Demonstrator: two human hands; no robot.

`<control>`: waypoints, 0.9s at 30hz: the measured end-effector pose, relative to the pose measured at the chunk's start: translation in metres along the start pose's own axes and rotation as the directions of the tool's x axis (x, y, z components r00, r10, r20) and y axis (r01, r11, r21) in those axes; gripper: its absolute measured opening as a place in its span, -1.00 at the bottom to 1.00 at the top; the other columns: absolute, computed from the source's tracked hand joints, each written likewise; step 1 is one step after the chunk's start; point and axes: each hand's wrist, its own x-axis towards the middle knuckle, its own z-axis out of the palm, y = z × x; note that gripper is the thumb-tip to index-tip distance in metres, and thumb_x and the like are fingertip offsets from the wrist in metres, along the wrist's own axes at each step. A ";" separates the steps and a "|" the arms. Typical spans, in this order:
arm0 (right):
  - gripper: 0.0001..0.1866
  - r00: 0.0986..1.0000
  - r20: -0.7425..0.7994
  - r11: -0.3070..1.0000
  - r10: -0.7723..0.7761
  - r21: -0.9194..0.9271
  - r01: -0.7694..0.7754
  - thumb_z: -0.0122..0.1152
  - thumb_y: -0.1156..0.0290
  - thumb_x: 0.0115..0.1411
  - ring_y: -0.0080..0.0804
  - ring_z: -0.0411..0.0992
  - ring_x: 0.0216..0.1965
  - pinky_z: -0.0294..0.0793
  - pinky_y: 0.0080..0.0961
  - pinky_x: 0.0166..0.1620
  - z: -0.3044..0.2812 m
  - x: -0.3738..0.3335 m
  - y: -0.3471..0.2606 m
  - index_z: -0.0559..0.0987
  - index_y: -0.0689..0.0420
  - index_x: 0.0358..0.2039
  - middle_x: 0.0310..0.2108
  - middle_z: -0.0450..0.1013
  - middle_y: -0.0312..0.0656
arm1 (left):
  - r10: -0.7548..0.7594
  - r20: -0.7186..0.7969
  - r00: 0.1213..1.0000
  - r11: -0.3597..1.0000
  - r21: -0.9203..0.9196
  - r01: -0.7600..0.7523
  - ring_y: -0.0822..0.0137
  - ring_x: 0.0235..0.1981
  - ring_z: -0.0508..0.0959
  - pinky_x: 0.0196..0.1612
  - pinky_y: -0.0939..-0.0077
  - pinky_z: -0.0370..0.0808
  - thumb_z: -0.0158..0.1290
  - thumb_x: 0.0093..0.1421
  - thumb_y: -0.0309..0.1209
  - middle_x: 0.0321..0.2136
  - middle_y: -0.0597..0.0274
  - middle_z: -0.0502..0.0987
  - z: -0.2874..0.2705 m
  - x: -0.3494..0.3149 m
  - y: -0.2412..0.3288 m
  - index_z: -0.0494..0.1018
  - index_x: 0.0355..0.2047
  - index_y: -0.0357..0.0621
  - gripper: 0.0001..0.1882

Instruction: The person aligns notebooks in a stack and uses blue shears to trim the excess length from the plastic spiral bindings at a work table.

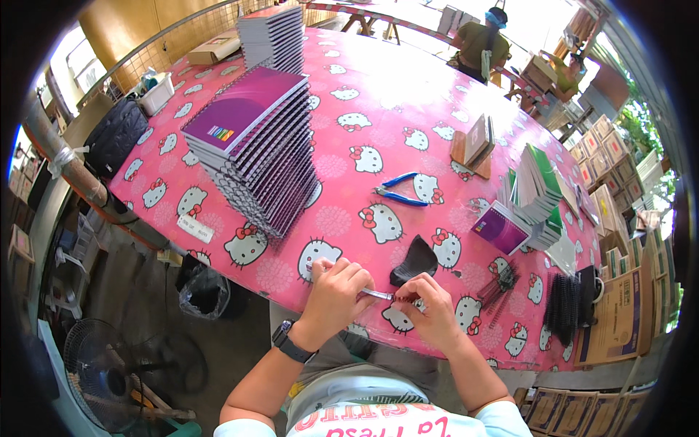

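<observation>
Near the table's front edge my left hand (338, 291) is closed on a slim silvery tool (377, 294), whose exact kind I cannot make out. Its tip reaches toward my right hand (428, 306), which pinches a small dark reddish piece (400, 299), perhaps a bit of coil. Just beyond my fingers lies a black curved pad or pouch (415, 261). Blue-handled pliers (403, 189) rest farther off with their handles spread. A tall stack of purple spiral notebooks (251, 116) stands to the left of them.
Loose wire coils (499, 282) and a black coil bundle (562, 309) lie at the right. Green-and-white booklets (535, 182) and a purple notebook (501, 228) sit behind them. A second notebook stack (271, 40) rises at the far left. A fan (102, 371) stands on the floor; two people work in the background.
</observation>
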 end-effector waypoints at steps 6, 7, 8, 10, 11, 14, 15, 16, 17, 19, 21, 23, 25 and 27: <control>-0.73 0.997 0.012 0.993 -0.081 -0.081 0.082 0.25 0.53 0.06 -0.18 0.46 -0.39 0.47 -0.35 -0.32 0.000 0.006 -0.011 0.48 0.20 -0.19 -0.40 0.41 -0.08 | 0.004 -0.023 1.000 0.999 0.036 -0.003 0.35 -0.34 0.44 -0.11 0.24 0.13 0.32 -0.23 -0.30 -0.51 0.44 0.45 0.002 0.000 0.003 0.45 -0.50 0.06 -0.72; -0.73 0.993 0.036 0.987 -0.110 -0.110 0.113 0.25 0.53 0.06 -0.18 0.46 -0.38 0.47 -0.35 -0.32 -0.003 0.007 -0.012 0.48 0.19 -0.18 -0.40 0.41 -0.08 | 0.008 -0.021 1.000 0.999 0.049 -0.007 0.35 -0.34 0.44 -0.12 0.24 0.13 0.31 -0.22 -0.30 -0.51 0.44 0.45 0.003 0.000 0.004 0.45 -0.49 0.05 -0.72; -0.72 0.989 0.060 0.980 -0.138 -0.137 0.145 0.25 0.52 0.06 -0.18 0.47 -0.38 0.48 -0.36 -0.32 -0.006 0.009 -0.012 0.48 0.19 -0.17 -0.40 0.42 -0.07 | -0.005 -0.010 1.000 0.998 0.058 0.005 0.35 -0.34 0.44 -0.11 0.24 0.13 0.31 -0.22 -0.29 -0.51 0.43 0.45 0.003 0.001 0.004 0.45 -0.49 0.05 -0.72; -0.68 0.983 0.097 0.972 -0.154 -0.163 0.169 0.26 0.50 0.06 -0.18 0.47 -0.39 0.48 -0.37 -0.33 -0.008 0.009 -0.005 0.48 0.18 -0.14 -0.42 0.41 -0.09 | -0.029 0.016 0.999 0.997 0.071 0.028 0.35 -0.32 0.44 -0.11 0.24 0.13 0.30 -0.20 -0.28 -0.50 0.42 0.45 0.003 0.004 0.006 0.45 -0.49 0.04 -0.72; -0.67 0.980 0.116 0.968 -0.162 -0.175 0.181 0.27 0.49 0.05 -0.18 0.47 -0.39 0.48 -0.38 -0.33 -0.008 0.010 -0.001 0.48 0.17 -0.13 -0.43 0.41 -0.10 | -0.033 0.014 0.999 0.997 0.075 0.032 0.35 -0.32 0.44 -0.11 0.23 0.14 0.30 -0.20 -0.27 -0.49 0.42 0.45 0.004 0.004 0.006 0.45 -0.48 0.03 -0.72; -0.68 0.989 0.004 0.978 -0.147 -0.148 0.146 0.26 0.53 0.06 -0.32 0.42 -0.49 0.44 -0.46 -0.39 -0.003 0.014 -0.001 0.51 0.18 -0.12 -0.49 0.45 -0.15 | -0.029 0.004 1.000 0.993 0.119 0.028 0.35 -0.29 0.44 -0.09 0.21 0.15 0.29 -0.19 -0.27 -0.47 0.42 0.45 0.006 0.010 0.006 0.46 -0.48 0.02 -0.73; -0.67 0.987 -0.014 0.972 -0.162 -0.174 0.158 0.25 0.54 0.06 -0.32 0.41 -0.50 0.44 -0.46 -0.40 -0.003 0.016 -0.003 0.51 0.19 -0.12 -0.50 0.45 -0.14 | -0.030 0.002 1.000 0.988 0.155 0.029 0.36 -0.28 0.43 -0.08 0.21 0.15 0.29 -0.18 -0.26 -0.46 0.42 0.45 0.007 0.010 0.006 0.46 -0.47 0.02 -0.72; -0.67 0.983 -0.032 0.965 -0.179 -0.200 0.169 0.25 0.54 0.06 -0.32 0.41 -0.50 0.43 -0.46 -0.40 -0.002 0.018 -0.006 0.51 0.19 -0.12 -0.51 0.45 -0.14 | -0.031 0.001 1.000 0.981 0.191 0.030 0.36 -0.28 0.43 -0.08 0.20 0.16 0.29 -0.18 -0.26 -0.45 0.42 0.45 0.008 0.010 0.006 0.46 -0.47 0.01 -0.72; -0.66 0.980 -0.049 0.957 -0.195 -0.226 0.179 0.25 0.54 0.06 -0.32 0.40 -0.50 0.43 -0.45 -0.40 -0.003 0.019 -0.008 0.51 0.20 -0.11 -0.52 0.46 -0.14 | -0.035 0.003 0.999 0.981 0.191 0.034 0.36 -0.27 0.43 -0.08 0.19 0.16 0.29 -0.17 -0.25 -0.45 0.42 0.46 0.009 0.010 0.005 0.46 -0.47 0.01 -0.73; -0.62 0.976 0.004 0.944 -0.216 -0.253 0.210 0.26 0.53 0.05 -0.31 0.39 -0.51 0.43 -0.44 -0.40 -0.004 0.019 -0.005 0.50 0.20 -0.07 -0.51 0.47 -0.14 | -0.038 0.014 0.999 0.982 0.188 0.035 0.36 -0.27 0.44 -0.07 0.18 0.16 0.28 -0.16 -0.25 -0.45 0.42 0.46 0.010 0.010 0.004 0.47 -0.46 0.01 -0.73; -0.48 0.971 0.061 0.909 -0.231 -0.341 0.238 0.26 0.50 0.04 -0.28 0.42 -0.46 0.48 -0.40 -0.44 -0.006 0.020 -0.002 0.43 0.11 0.08 -0.49 0.42 -0.18 | -0.016 0.013 1.000 0.985 0.172 0.013 0.35 -0.27 0.44 -0.07 0.17 0.17 0.28 -0.16 -0.24 -0.45 0.42 0.46 0.011 0.010 0.004 0.47 -0.45 0.02 -0.72; -0.44 0.963 0.045 0.893 -0.265 -0.366 0.263 0.23 0.56 0.04 -0.30 0.42 -0.46 0.48 -0.42 -0.43 -0.008 0.024 -0.011 0.41 0.11 0.11 -0.45 0.44 -0.18 | -0.009 0.004 1.000 0.989 0.145 0.008 0.35 -0.28 0.44 -0.07 0.17 0.17 0.29 -0.15 -0.25 -0.44 0.42 0.46 0.011 0.008 0.004 0.47 -0.43 0.02 -0.72; -0.42 0.960 0.064 0.897 -0.272 -0.344 0.277 0.23 0.59 0.04 -0.32 0.43 -0.43 0.49 -0.44 -0.42 -0.008 0.025 -0.012 0.40 0.10 0.14 -0.40 0.47 -0.17 | -0.011 -0.018 1.000 0.995 0.099 0.012 0.35 -0.28 0.44 -0.06 0.17 0.16 0.29 -0.15 -0.25 -0.44 0.42 0.46 0.011 0.008 0.007 0.47 -0.42 0.03 -0.71; -0.40 0.960 0.119 0.923 -0.255 -0.267 0.278 0.23 0.59 0.04 -0.32 0.45 -0.38 0.50 -0.47 -0.38 -0.005 0.023 0.001 0.39 0.08 0.15 -0.33 0.50 -0.14 | -0.003 -0.023 1.000 0.998 0.065 0.005 0.35 -0.28 0.45 -0.05 0.17 0.15 0.29 -0.14 -0.25 -0.44 0.43 0.46 0.013 0.006 0.011 0.47 -0.40 0.05 -0.71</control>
